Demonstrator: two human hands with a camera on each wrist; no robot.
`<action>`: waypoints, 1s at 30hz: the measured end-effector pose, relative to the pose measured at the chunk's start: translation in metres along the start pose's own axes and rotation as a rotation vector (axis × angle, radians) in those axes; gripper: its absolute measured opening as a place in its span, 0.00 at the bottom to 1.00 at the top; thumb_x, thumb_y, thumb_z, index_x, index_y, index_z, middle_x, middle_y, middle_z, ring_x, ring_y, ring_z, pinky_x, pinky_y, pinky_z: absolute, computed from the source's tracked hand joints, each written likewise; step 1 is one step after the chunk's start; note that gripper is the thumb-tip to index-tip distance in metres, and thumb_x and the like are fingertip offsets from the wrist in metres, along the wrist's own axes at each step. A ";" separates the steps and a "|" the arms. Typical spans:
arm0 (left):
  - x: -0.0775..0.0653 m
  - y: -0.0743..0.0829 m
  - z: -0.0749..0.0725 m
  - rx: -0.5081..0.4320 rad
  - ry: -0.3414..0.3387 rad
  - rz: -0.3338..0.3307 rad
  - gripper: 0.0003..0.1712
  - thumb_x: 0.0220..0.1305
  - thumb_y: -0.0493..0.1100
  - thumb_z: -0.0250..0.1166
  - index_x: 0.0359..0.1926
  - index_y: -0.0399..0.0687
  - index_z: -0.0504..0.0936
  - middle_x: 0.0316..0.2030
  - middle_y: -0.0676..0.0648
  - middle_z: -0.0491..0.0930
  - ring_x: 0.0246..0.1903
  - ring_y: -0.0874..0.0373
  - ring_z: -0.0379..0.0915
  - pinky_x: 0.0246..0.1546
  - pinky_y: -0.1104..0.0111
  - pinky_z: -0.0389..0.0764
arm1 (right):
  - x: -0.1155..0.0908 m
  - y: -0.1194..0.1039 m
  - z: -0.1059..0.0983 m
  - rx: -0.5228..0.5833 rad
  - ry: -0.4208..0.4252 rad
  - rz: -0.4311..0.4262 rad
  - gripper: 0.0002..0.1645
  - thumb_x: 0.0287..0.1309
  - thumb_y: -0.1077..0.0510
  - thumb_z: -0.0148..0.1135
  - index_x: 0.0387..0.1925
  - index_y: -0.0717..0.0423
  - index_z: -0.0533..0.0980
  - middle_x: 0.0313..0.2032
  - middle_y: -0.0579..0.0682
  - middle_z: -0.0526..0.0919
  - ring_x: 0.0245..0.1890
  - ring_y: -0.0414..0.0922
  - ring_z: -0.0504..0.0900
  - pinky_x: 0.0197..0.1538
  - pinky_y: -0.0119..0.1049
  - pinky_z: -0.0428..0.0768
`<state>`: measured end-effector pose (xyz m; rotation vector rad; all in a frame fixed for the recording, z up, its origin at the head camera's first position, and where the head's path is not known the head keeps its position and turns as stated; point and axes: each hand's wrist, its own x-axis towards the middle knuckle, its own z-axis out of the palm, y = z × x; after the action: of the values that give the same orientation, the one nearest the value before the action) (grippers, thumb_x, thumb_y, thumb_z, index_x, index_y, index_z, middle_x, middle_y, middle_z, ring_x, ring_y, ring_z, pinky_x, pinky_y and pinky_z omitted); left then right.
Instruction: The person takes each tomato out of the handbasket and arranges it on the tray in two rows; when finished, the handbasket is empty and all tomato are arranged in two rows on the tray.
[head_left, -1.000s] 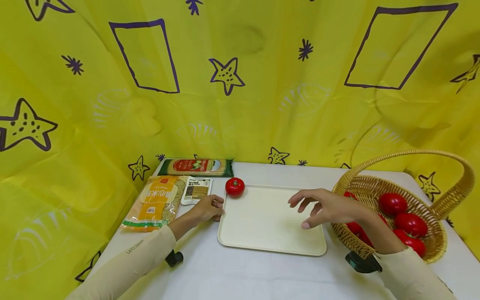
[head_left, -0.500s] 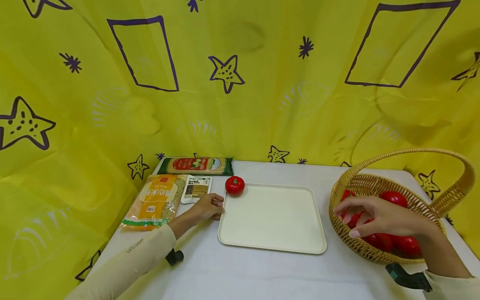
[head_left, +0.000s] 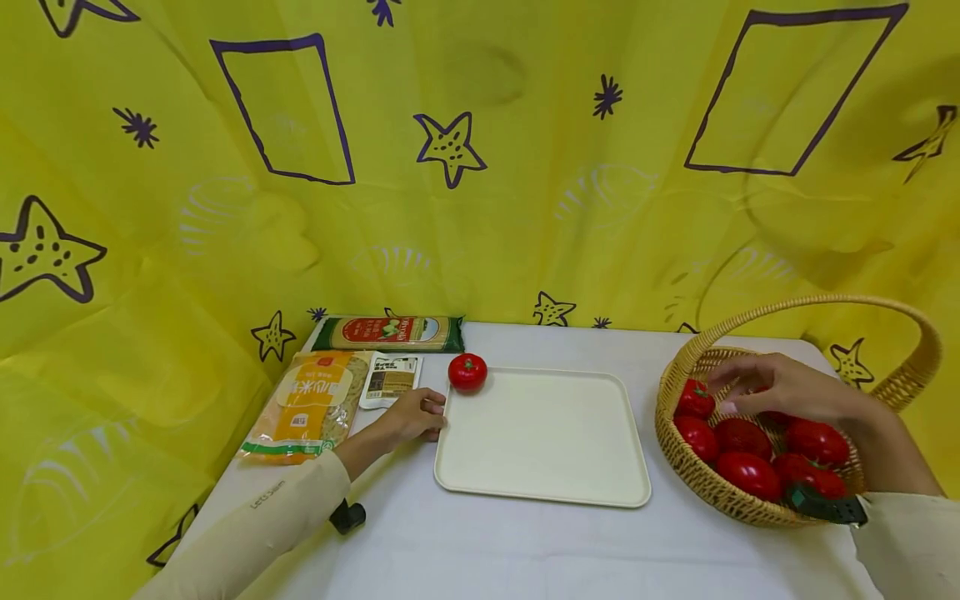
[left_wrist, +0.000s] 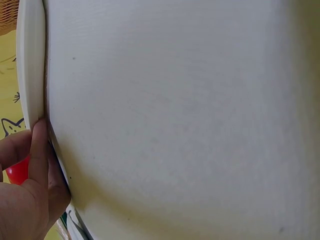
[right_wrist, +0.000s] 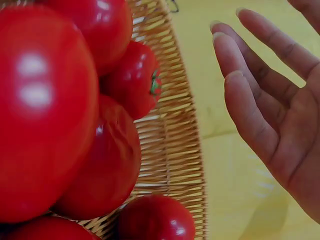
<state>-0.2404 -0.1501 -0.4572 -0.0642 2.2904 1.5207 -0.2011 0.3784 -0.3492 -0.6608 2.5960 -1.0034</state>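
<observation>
My left hand point(head_left: 414, 417) is at the left edge of a cream rectangular tray point(head_left: 540, 442). In the left wrist view its thumb and fingers point(left_wrist: 37, 155) pinch the tray's rim point(left_wrist: 31, 65). One red tomato point(head_left: 467, 372) sits at the tray's far left corner. On the right, my right hand point(head_left: 795, 387) hovers over a wicker basket point(head_left: 678, 462) holding several tomatoes point(head_left: 748, 477). The right wrist view has that hand point(right_wrist: 285, 100) with fingers spread and slightly bent, holding nothing, apart from the tomatoes point(right_wrist: 45, 110).
Left of the tray lie an orange-and-clear food bag point(head_left: 307, 408), a small white packet point(head_left: 391, 382) and a green-ended noodle pack point(head_left: 390, 333). The basket's tall arched handle point(head_left: 817, 302) rises around my right hand. A yellow curtain point(head_left: 480, 233) stands behind the white table point(head_left: 525, 550).
My right hand has moved right from above the tray to over the basket, then toward its far part. My left hand has stayed at the tray's edge.
</observation>
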 end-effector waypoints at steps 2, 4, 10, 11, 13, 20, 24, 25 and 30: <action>0.000 0.001 0.000 0.003 0.000 0.001 0.22 0.62 0.29 0.65 0.57 0.30 0.74 0.39 0.43 0.75 0.33 0.57 0.76 0.32 0.69 0.87 | 0.006 0.004 -0.003 -0.043 0.016 0.042 0.22 0.64 0.56 0.65 0.58 0.58 0.77 0.53 0.51 0.84 0.47 0.31 0.80 0.45 0.27 0.81; -0.001 0.001 0.000 0.001 0.001 0.001 0.23 0.62 0.29 0.65 0.57 0.30 0.74 0.39 0.43 0.76 0.32 0.57 0.76 0.32 0.69 0.87 | 0.012 0.007 -0.006 -0.055 0.016 0.086 0.22 0.64 0.53 0.65 0.58 0.55 0.78 0.55 0.54 0.84 0.49 0.29 0.79 0.47 0.26 0.80; -0.001 0.000 0.001 -0.005 0.004 0.006 0.22 0.61 0.28 0.65 0.57 0.29 0.74 0.39 0.42 0.76 0.32 0.57 0.76 0.32 0.68 0.87 | 0.029 0.017 -0.010 0.004 -0.027 0.138 0.23 0.65 0.51 0.64 0.57 0.57 0.78 0.56 0.59 0.82 0.48 0.32 0.81 0.47 0.29 0.82; -0.002 0.000 0.001 -0.005 0.004 0.008 0.22 0.61 0.28 0.66 0.56 0.29 0.74 0.38 0.42 0.76 0.32 0.57 0.76 0.32 0.68 0.87 | 0.032 0.019 -0.010 0.015 -0.033 0.142 0.23 0.65 0.51 0.64 0.57 0.58 0.77 0.56 0.60 0.82 0.48 0.34 0.81 0.46 0.30 0.83; -0.002 0.000 0.001 -0.003 0.002 0.012 0.22 0.61 0.28 0.65 0.56 0.29 0.74 0.38 0.43 0.75 0.31 0.57 0.76 0.31 0.68 0.87 | 0.036 0.023 -0.011 0.027 -0.045 0.160 0.24 0.65 0.51 0.65 0.57 0.60 0.77 0.55 0.60 0.82 0.46 0.35 0.82 0.46 0.33 0.85; -0.001 -0.001 0.001 -0.021 -0.007 0.018 0.22 0.60 0.27 0.65 0.56 0.28 0.73 0.37 0.44 0.74 0.29 0.58 0.75 0.29 0.70 0.86 | 0.048 0.037 -0.009 0.044 -0.097 0.198 0.27 0.63 0.52 0.66 0.57 0.65 0.76 0.53 0.59 0.82 0.45 0.41 0.82 0.46 0.41 0.86; 0.000 -0.002 0.002 -0.021 -0.010 0.021 0.23 0.59 0.27 0.65 0.56 0.27 0.73 0.37 0.44 0.74 0.30 0.57 0.74 0.30 0.70 0.87 | 0.051 0.042 -0.008 0.010 -0.118 0.208 0.28 0.62 0.51 0.67 0.57 0.65 0.76 0.54 0.60 0.82 0.47 0.43 0.80 0.46 0.40 0.85; 0.000 -0.002 0.002 -0.021 -0.010 0.020 0.23 0.59 0.26 0.65 0.56 0.27 0.73 0.36 0.44 0.74 0.30 0.57 0.74 0.30 0.69 0.87 | 0.052 0.043 -0.008 -0.008 -0.121 0.210 0.28 0.62 0.51 0.67 0.57 0.65 0.76 0.54 0.60 0.82 0.48 0.44 0.81 0.46 0.39 0.85; 0.001 0.000 0.002 -0.011 -0.004 0.019 0.22 0.59 0.27 0.65 0.56 0.28 0.74 0.36 0.44 0.74 0.29 0.57 0.75 0.29 0.68 0.87 | 0.057 0.042 -0.010 -0.071 -0.157 0.215 0.30 0.61 0.49 0.69 0.57 0.65 0.76 0.54 0.58 0.82 0.50 0.46 0.81 0.48 0.36 0.84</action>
<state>-0.2407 -0.1485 -0.4583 -0.0421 2.2857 1.5415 -0.2677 0.3825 -0.3762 -0.4453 2.5091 -0.7653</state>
